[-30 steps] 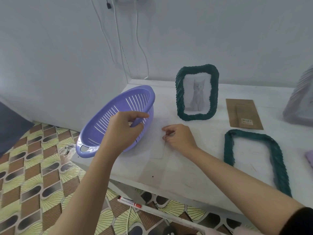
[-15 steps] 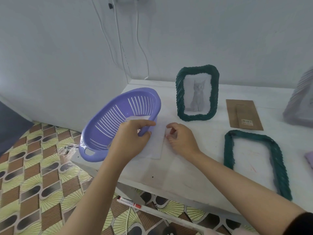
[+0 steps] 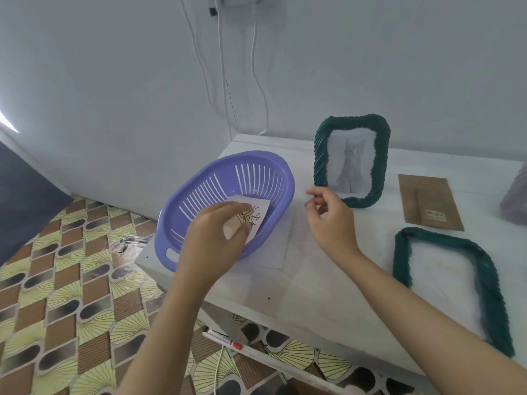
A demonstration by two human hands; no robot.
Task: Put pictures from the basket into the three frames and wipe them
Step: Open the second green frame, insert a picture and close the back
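A purple slotted basket (image 3: 205, 195) sits at the table's left corner. My left hand (image 3: 214, 240) reaches into it and pinches a white picture (image 3: 253, 216) with a line drawing. My right hand (image 3: 328, 220) hovers beside the basket with fingers loosely curled, holding nothing. Under the basket's right side lies a clear sheet (image 3: 281, 246). A green frame with a cat picture (image 3: 352, 161) stands upright behind. An empty green frame (image 3: 484, 280) lies flat at the right. A third frame is not in view.
A brown backing board (image 3: 427, 201) lies behind the empty frame. A pale translucent object (image 3: 516, 198) is at the right edge. White cables (image 3: 256, 67) hang on the wall. The table (image 3: 328, 297) edge drops to a patterned floor (image 3: 71, 295); a marker (image 3: 225, 339) lies below.
The basket has settled flat from a tilt. My left hand moved from its rim into it and took hold of a picture. My right hand lifted off the clear sheet.
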